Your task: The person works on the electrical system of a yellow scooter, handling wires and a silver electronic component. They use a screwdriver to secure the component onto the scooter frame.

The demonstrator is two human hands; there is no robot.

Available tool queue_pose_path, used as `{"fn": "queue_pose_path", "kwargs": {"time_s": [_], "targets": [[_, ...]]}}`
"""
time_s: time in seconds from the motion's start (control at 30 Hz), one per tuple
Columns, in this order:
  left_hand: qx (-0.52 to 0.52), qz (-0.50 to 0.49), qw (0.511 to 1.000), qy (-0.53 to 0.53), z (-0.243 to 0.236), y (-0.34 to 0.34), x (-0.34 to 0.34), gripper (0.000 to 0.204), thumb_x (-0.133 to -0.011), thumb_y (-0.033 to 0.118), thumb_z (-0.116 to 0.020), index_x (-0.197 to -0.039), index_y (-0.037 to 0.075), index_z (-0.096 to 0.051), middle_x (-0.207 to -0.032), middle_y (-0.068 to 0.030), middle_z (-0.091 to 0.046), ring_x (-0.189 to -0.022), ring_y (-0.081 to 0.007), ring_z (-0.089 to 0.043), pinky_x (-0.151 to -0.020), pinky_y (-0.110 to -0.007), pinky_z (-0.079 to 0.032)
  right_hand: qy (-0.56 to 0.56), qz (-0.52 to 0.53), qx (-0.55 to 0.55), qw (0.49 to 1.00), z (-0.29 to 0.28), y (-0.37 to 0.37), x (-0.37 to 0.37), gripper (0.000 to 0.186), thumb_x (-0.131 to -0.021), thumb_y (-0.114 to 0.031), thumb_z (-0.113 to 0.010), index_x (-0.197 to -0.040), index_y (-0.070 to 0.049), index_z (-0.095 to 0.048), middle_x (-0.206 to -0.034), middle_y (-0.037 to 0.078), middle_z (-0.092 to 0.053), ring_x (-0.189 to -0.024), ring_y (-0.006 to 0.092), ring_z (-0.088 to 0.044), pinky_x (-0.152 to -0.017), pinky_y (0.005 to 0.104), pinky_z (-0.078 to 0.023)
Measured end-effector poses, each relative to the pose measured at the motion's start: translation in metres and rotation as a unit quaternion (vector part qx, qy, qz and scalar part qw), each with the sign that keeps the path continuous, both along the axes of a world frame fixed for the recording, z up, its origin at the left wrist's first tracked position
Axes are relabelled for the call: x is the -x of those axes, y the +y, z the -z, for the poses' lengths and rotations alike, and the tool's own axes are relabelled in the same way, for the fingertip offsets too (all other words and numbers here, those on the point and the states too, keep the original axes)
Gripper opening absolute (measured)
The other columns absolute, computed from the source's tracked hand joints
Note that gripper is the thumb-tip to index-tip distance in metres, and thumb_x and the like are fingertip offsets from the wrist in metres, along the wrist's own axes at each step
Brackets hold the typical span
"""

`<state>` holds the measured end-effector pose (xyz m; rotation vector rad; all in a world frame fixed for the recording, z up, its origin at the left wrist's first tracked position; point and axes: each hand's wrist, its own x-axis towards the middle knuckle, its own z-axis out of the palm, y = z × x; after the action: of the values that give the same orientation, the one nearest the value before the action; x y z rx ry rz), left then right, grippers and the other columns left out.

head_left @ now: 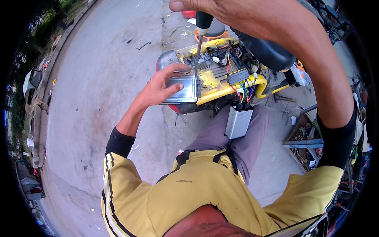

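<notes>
The right hand grasps a screwdriver, the left hand rests unclenched on a silver box, and a skewed push could slip the tip into nearby fingers.

- My right hand, partly cut by the upper edge, holds the dark-handled screwdriver almost upright.
- It points down to the corner of a flat silver metal case; I cannot tell if they touch.
- My left hand lies spread on this case.
- Just beside is the yellow vehicle frame.
- A silver finned box, joined to coloured wires, is at my purple-grey trousers.
</notes>
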<state>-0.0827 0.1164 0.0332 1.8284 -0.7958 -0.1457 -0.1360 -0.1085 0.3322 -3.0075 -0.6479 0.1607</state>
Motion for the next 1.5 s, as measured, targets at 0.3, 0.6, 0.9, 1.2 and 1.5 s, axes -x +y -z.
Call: {"fn": "queue_pose_path", "kwargs": {"time_s": [0.3,0.6,0.9,1.2,1.5], "targets": [[-0.043,-0.029,0.994,0.100,-0.018,-0.013,-0.012,0.042,-0.103,0.010,-0.063,-0.144,0.002,-0.058,-0.126,-0.0054,-0.068,-0.102,-0.0104,-0.058,-0.094,-0.030,-0.051,-0.016,-0.176,-0.157,0.972,0.025,-0.028,-0.019,0.035,-0.107,-0.026,-0.055,-0.109,0.009,-0.058,-0.092,0.025,-0.068,-0.086,0.0363,-0.067,-0.077,0.0442,-0.053],[-0.108,-0.025,0.992,0.067,-0.017,-0.020,-0.012,0.037,-0.108,0.015,-0.058,-0.142,0.001,-0.060,-0.116,-0.0046,-0.071,-0.110,-0.0137,-0.062,-0.101,-0.031,-0.048,-0.080,-0.205,-0.207,0.953,0.045,-0.031,-0.012,0.037,-0.109,-0.029,-0.053,-0.112,0.007,-0.055,-0.084,0.020,-0.063,-0.080,0.0327,-0.063,-0.075,0.0423,-0.051],[-0.062,-0.081,0.995,0.017,0.004,-0.031,-0.013,0.025,-0.105,0.007,-0.059,-0.126,0.000,-0.070,-0.112,-0.0091,-0.077,-0.111,-0.0167,-0.070,-0.099,-0.033,-0.053,-0.007,-0.257,-0.227,0.939,0.037,-0.055,-0.025,0.028,-0.109,-0.021,-0.050,-0.110,0.007,-0.054,-0.091,0.021,-0.062,-0.083,0.0301,-0.062,-0.079,0.0410,-0.051],[-0.055,-0.115,0.991,0.033,0.001,-0.036,-0.009,0.016,-0.101,0.004,-0.064,-0.113,-0.001,-0.072,-0.103,-0.0062,-0.077,-0.103,-0.0134,-0.069,-0.096,-0.031,-0.053,-0.214,-0.244,-0.135,0.936,0.060,-0.047,-0.033,0.023,-0.105,-0.013,-0.050,-0.110,0.008,-0.056,-0.096,0.022,-0.063,-0.091,0.0340,-0.065,-0.084,0.0436,-0.053],[-0.089,-0.139,0.986,0.032,0.003,-0.032,-0.017,0.012,-0.099,0.004,-0.068,-0.109,-0.001,-0.071,-0.103,-0.0027,-0.077,-0.092,-0.0078,-0.064,-0.083,-0.028,-0.052,0.048,-0.311,-0.238,0.919,0.027,-0.060,-0.037,0.026,-0.096,-0.005,-0.053,-0.119,0.005,-0.057,-0.103,0.021,-0.062,-0.092,0.0309,-0.063,-0.084,0.0406,-0.051]]}}
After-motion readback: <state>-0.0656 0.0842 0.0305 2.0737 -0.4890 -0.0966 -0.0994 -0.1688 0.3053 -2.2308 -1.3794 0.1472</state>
